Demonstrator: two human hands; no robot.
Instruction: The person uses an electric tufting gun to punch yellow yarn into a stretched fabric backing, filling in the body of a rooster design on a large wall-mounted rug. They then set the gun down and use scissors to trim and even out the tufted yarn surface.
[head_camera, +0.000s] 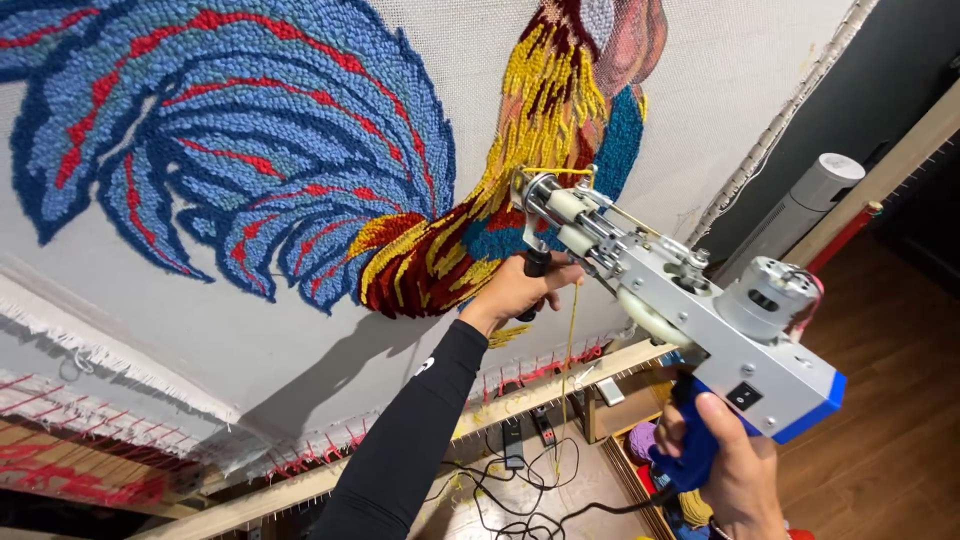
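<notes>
Gripping tufting gun (690, 310), both hands (520, 287)

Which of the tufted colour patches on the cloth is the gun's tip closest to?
The yellow patch of the rooster's neck: the tufting gun has its front end right below it. The blue-and-red tail feathers lie far off to the left.

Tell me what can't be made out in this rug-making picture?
- Tufting gun: its needle tip is hidden behind its own front, head view.
- Right hand: cut off by the bottom edge.
- Rooster design: cut off by the top edge.
- Left hand: its palm covers the black handle.
</notes>
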